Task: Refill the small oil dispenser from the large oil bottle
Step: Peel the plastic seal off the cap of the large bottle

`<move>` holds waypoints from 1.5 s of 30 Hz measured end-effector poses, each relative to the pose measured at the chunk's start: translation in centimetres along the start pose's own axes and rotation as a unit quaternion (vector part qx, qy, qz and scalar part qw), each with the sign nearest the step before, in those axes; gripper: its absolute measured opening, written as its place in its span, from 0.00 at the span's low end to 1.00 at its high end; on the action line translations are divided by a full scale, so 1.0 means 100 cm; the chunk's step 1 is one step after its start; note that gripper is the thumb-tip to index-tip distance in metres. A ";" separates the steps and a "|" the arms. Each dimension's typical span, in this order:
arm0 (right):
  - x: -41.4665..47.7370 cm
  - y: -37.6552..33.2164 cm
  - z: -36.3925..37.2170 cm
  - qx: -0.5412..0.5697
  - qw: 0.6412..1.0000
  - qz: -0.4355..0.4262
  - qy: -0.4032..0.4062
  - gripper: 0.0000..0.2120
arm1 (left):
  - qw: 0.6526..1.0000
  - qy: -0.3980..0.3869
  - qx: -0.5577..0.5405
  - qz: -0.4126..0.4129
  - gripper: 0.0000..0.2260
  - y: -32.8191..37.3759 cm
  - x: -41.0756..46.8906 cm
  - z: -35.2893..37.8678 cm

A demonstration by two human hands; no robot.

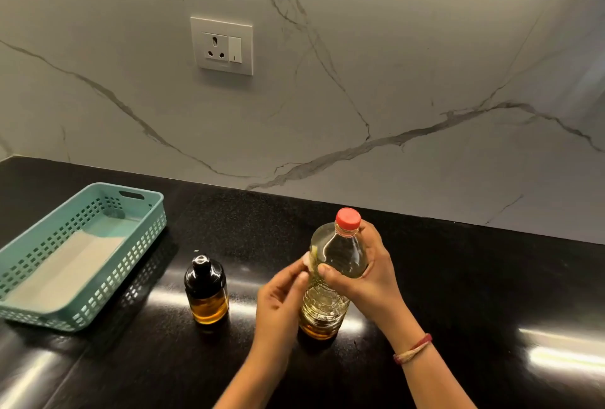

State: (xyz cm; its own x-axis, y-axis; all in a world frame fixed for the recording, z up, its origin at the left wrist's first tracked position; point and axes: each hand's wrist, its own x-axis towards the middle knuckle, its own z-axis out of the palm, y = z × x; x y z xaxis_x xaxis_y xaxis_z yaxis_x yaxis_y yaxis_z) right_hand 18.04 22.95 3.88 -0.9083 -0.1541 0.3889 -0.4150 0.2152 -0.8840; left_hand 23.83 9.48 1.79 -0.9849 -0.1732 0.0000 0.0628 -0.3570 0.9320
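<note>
Far out at nine o'clock on the black counter (458, 277): teal basket (131, 281), lined with a pale sheet (65, 274), probably parked there to leave the pouring spot free. Next, at nine o'clock from the hands and well apart from the basket: small oil dispenser (206, 290), upright, dark cap on, amber oil only in its lower part. Close enough for a short pour, yet touched by neither hand. Then left hand (278, 300), fingers curled, thumb and fingertip nipping a pale scrap (307, 260) against the near flank of the large oil bottle (334, 264). Cannot tell whether label remnant, seal or tissue; likely there to wipe or to steady. Bottle base down on the counter, near the dispenser at its three o'clock, pale oil filling most of the body, red cap (348, 218) screwed on at the twelve o'clock end. At three o'clock of the bottle: right hand (366, 274), wrapped round the shoulder, thumb across the front, fingers behind. Gripped high, probably to hold the neck firm for uncapping. Red-and-cream thread band (412, 348) on that wrist. Judged early in the task: both caps on, nothing poured, uncapping of bottle and dispenser due first. Smooth, possibly oily plastic, so worth a firm hold.
</note>
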 end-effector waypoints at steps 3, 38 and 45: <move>0.000 -0.001 -0.001 0.000 1.000 -0.004 0.006 0.32 | 0.999 0.039 -0.020 0.022 0.13 -0.005 -0.014 0.004; 0.002 0.002 0.003 0.007 1.000 -0.002 0.016 0.33 | 0.931 -0.309 0.073 -0.178 0.28 0.018 0.104 0.024; 0.001 0.004 0.004 0.001 1.000 -0.004 0.013 0.33 | 0.982 -0.178 0.024 -0.060 0.20 0.004 0.073 0.012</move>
State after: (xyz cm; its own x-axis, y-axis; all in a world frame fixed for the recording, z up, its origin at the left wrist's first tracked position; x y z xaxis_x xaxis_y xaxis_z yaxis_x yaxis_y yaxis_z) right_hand 17.77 22.64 3.46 -0.9064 -0.1297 0.4020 -0.4215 0.2121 -0.8817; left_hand 16.51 9.17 2.64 -0.9793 0.2021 0.0070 -0.0574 -0.3110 0.9487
